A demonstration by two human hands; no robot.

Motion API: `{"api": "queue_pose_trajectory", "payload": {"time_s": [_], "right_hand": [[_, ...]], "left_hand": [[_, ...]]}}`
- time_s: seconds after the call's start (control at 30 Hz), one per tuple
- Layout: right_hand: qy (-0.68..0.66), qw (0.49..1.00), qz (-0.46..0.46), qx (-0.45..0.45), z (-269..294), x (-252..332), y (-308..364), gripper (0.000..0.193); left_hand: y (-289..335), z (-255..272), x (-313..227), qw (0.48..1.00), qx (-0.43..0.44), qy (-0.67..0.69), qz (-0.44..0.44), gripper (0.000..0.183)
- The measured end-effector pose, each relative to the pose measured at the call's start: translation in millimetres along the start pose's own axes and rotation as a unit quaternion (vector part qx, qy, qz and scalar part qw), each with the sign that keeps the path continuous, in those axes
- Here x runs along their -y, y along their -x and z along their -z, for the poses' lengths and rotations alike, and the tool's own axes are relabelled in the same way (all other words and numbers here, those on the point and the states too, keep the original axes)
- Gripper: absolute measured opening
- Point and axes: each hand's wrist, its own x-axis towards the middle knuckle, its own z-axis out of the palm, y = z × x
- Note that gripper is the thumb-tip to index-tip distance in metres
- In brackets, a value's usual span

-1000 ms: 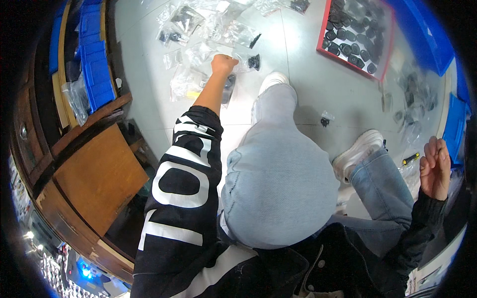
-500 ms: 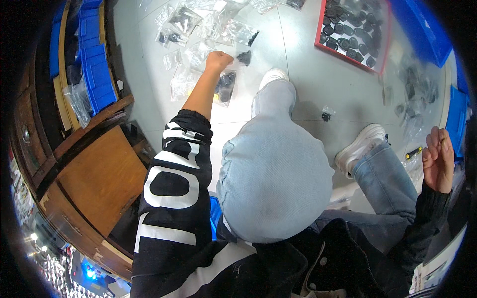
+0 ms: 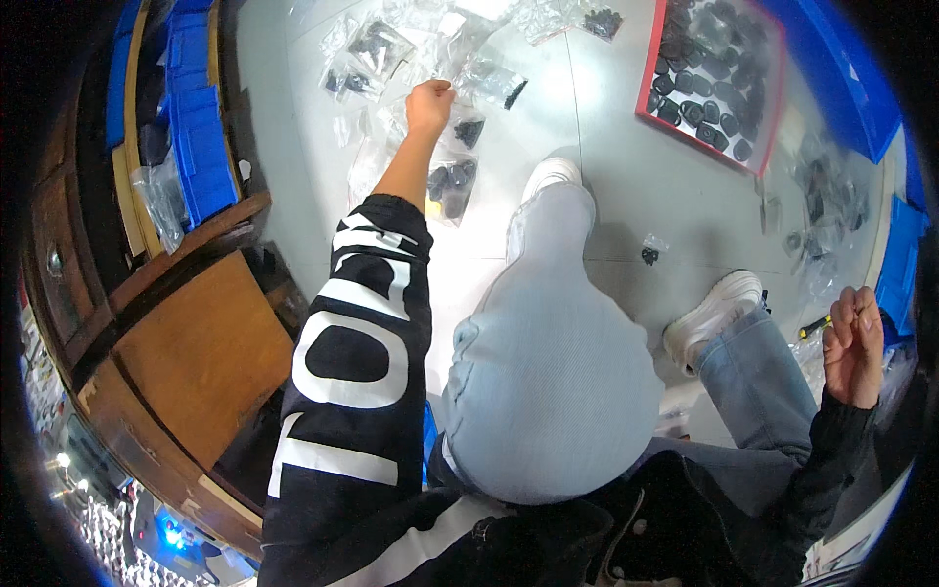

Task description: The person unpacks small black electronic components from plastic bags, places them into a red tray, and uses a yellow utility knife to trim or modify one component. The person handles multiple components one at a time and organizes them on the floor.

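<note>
My left hand (image 3: 428, 106) reaches out over the floor among clear plastic bags, its fingers pinched. From the fingertips a small clear bag (image 3: 468, 132) with tiny black parts seems to hang. Close below it lies another clear bag (image 3: 453, 183) holding larger black pieces and something yellow. Further out is a bag with black and pale parts (image 3: 377, 49). Off to the right, my right hand (image 3: 854, 347) is raised beside my knee with fingers curled together; whatever they hold, if anything, is too small to make out.
A red-edged tray (image 3: 709, 147) of black key-fob-like shells lies at the far right, with a blue bin (image 3: 846, 78) beyond. One small bag (image 3: 650, 252) sits between my shoes. Blue bins (image 3: 201, 147) and a wooden cabinet (image 3: 201, 352) stand at left.
My left hand has moved further away from me and slightly left across the bags, and the small bag of tiny black parts has shifted with it. My right hand stays raised.
</note>
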Motion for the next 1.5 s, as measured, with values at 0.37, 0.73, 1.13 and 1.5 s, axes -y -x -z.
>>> {"api": "queue_pose_trajectory", "payload": {"time_s": [0.37, 0.73, 1.13, 1.5], "right_hand": [[0.026, 0.997, -0.033, -0.065, -3, -4, -8, 0.020], [0.128, 0.990, -0.015, -0.057, -19, -20, -17, 0.014], [0.096, 0.992, 0.074, -0.034, -140, -128, -163, 0.016], [0.574, 0.802, 0.153, -0.064, -112, -160, -183, 0.014]], "left_hand": [[-22, -40, -30, 0.988, -0.054, -0.136, 0.054, 0.015], [34, -10, -69, 0.948, -0.064, -0.109, -0.292, 0.003], [125, -33, -123, 0.898, 0.077, -0.116, -0.418, 0.022], [153, -33, -152, 0.859, 0.056, -0.055, -0.506, 0.021]]}}
